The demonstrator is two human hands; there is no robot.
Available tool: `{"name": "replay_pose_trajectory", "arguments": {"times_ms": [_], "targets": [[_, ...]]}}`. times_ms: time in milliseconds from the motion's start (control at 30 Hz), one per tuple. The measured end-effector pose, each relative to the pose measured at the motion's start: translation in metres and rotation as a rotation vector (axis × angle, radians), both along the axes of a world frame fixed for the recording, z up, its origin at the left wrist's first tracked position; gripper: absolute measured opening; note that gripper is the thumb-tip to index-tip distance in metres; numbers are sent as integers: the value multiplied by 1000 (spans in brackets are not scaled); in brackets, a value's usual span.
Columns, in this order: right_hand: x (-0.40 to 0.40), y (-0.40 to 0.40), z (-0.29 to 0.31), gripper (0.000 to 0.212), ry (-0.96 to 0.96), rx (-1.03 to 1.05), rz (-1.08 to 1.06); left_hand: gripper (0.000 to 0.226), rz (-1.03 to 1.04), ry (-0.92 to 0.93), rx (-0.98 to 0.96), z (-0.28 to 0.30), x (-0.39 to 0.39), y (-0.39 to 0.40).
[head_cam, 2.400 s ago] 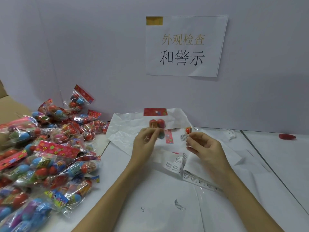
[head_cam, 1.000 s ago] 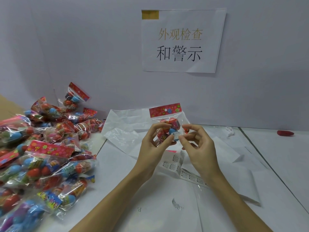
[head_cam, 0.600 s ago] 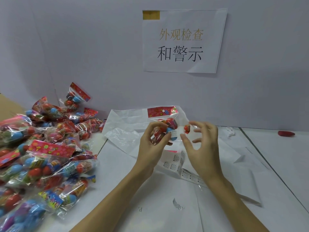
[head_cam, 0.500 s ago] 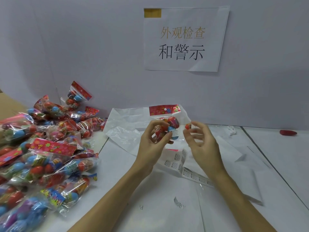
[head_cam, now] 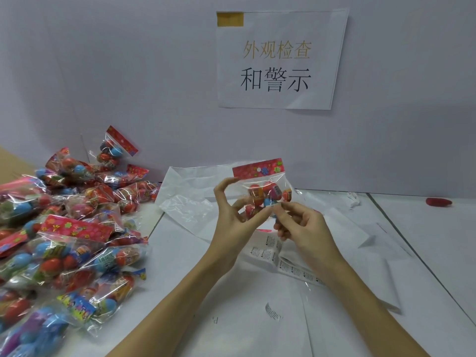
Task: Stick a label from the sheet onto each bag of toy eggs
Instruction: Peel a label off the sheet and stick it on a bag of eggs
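Note:
I hold a clear bag of toy eggs (head_cam: 266, 193) with a red flowered header upright above the table. My left hand (head_cam: 235, 220) pinches its lower left side between thumb and fingers. My right hand (head_cam: 300, 226) has curled fingers against the bag's lower right corner, where a small white label sits; the label is mostly hidden by my fingers. The label sheet (head_cam: 280, 258), a strip of white printed stickers, lies on the table under my right hand.
A large heap of bagged toy eggs (head_cam: 64, 228) fills the left side. Crumpled white plastic bags (head_cam: 190, 199) lie behind my hands. A loose sticker (head_cam: 271, 310) lies near the front. A red object (head_cam: 438, 202) sits far right. A paper sign (head_cam: 279, 60) hangs on the wall.
My right hand had stuck a label on the bag and drawn away open; now it has come back and closed on the bag's lower right corner. The bag sits slightly higher and more upright.

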State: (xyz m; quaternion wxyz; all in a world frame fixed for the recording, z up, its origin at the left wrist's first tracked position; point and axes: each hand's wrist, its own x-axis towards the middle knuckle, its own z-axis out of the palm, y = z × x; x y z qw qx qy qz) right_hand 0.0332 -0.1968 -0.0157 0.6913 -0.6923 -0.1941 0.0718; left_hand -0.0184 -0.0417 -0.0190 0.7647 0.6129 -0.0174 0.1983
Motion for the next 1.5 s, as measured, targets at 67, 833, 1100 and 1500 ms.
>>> {"name": "replay_pose_trajectory", "arguments": {"times_ms": [67, 833, 1100, 1500], "targets": [[5, -4, -3, 22, 8, 6, 39, 89, 22, 78, -126, 0, 2, 3], [13, -8, -4, 27, 20, 240, -448, 17, 79, 94, 39, -7, 1, -5], [-7, 17, -10, 45, -23, 117, 51, 18, 122, -86, 200, -6, -2, 0], [6, -1, 1, 23, 98, 125, -7, 40, 40, 155, -29, 0, 3, 9]]}}
